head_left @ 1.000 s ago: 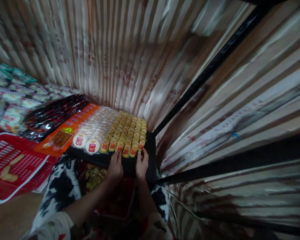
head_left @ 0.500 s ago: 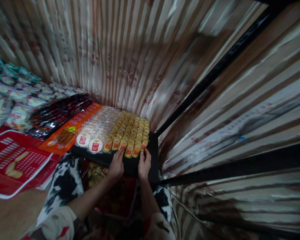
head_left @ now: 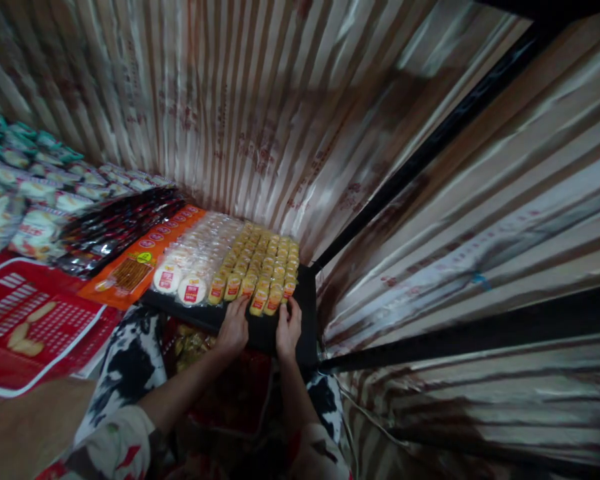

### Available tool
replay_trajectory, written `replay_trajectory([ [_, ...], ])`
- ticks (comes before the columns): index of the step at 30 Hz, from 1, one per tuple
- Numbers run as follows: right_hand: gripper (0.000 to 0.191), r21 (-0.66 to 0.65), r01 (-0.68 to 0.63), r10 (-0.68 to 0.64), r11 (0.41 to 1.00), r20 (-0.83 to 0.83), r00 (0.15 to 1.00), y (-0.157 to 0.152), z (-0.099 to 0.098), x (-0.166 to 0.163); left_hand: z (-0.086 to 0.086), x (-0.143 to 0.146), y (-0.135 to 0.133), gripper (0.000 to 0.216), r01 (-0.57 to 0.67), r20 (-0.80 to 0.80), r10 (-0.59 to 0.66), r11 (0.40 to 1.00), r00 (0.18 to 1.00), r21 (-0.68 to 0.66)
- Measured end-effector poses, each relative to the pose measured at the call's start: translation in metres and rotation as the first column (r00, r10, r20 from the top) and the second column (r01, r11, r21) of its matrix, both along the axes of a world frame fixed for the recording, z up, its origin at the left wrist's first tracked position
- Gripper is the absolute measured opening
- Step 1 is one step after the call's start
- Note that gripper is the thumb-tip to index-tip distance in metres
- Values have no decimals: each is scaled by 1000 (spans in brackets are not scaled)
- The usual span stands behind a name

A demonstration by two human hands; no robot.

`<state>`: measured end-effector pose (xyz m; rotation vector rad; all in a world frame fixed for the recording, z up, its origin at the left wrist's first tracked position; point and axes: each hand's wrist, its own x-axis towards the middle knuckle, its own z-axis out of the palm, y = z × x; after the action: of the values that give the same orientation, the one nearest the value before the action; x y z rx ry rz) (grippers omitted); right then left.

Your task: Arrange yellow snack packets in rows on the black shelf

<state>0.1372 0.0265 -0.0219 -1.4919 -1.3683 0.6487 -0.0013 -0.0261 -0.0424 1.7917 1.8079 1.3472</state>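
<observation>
Small yellow snack packets (head_left: pixel 261 270) with red-and-white labels stand in close rows on a black shelf (head_left: pixel 307 300). My left hand (head_left: pixel 234 328) is at their front edge, fingertips bent against a yellow packet (head_left: pixel 247 287) near the middle. At the right end, my right hand (head_left: pixel 289 328) has thumb and fingers closed at the lower front of another yellow packet (head_left: pixel 289 289). Between my hands, two front packets (head_left: pixel 266 301) jut out a little farther than their neighbours. My fingertips partly hide the packets they touch.
Left of the yellow packets are round white packets (head_left: pixel 180 273), an orange bag (head_left: pixel 130 267), dark packets (head_left: pixel 115 227) and white bags (head_left: pixel 40 207). A red basket-print bag (head_left: pixel 40 327) lies at left. Black bars (head_left: pixel 410 177) and striped sheeting (head_left: pixel 260 100) close in the right and back.
Both hands stay at the front of the yellow packets with almost no shift. The view has moved very slightly; the packets keep their places.
</observation>
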Motion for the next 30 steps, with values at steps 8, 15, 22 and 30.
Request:
replay_trajectory([
  [8, 53, 26, 13, -14, 1000, 21, 1000, -1, 1, 0, 1, 0, -1, 55, -14, 5, 14, 1000, 1000, 3],
  [15, 52, 33, 4, -5, 999, 27, 1000, 0, 0, 0, 10, -7, -15, 56, -164, 12, 163, 982, 986, 93],
  [22, 49, 45, 15, -17, 999, 36, 999, -1, 2, 0, 7, -14, 0, 55, -176, 20, 175, 982, 984, 65],
  [30, 51, 50, 0, -2, 999, 43, 999, 1, -1, 0, 6, -16, 0, 51, -168, -37, 172, 981, 984, 92],
])
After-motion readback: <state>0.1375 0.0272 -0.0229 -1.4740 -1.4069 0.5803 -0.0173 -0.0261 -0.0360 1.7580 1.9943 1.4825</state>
